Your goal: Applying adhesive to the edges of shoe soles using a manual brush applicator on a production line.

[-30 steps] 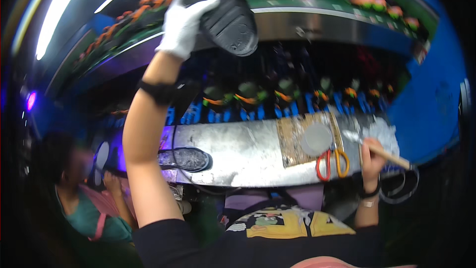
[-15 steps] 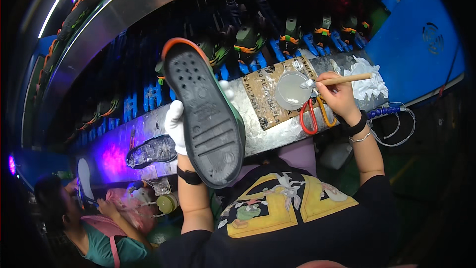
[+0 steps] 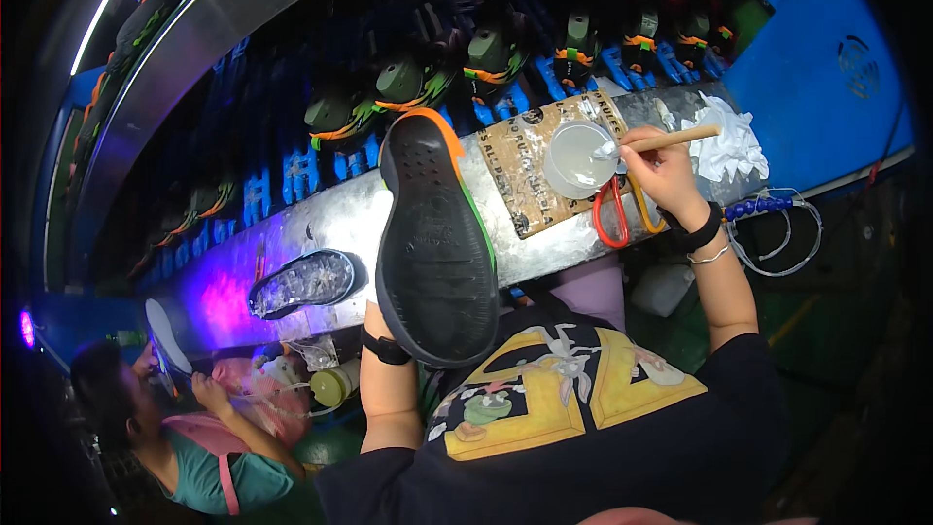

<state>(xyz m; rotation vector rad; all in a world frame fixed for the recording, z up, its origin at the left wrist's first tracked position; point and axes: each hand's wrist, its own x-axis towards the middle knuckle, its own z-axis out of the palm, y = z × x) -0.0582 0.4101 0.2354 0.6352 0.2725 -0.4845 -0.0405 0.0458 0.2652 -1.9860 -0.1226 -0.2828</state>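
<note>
A black shoe sole [image 3: 437, 243] with an orange end and a green edge stands upright before me. My left hand [image 3: 372, 284], in a white glove, holds it from behind; most of that hand is hidden by the sole. My bare right hand [image 3: 663, 173] is closed round the wooden handle of a brush [image 3: 685, 137]. The brush's whitish tip is at the right rim of a round, translucent tub [image 3: 552, 167] with cloudy liquid. Just below my right hand lie a red loop [image 3: 601, 226] and a yellow loop, resembling scissor handles.
The tub stands on cardboard [image 3: 525, 219] on a metal bench [image 3: 466, 160]. Crumpled white tissue [image 3: 731, 141] lies right, a dark tray-like sole [image 3: 306, 284] left. Shoes on blue holders [image 3: 496, 68] line the far side. A co-worker [image 3: 185, 447] holds a pale sole at lower left.
The sole has moved slightly right and turned, so its other face shows and more of my gloved hand is hidden. The brush has tilted a little, its tip shifting against the tub's rim.
</note>
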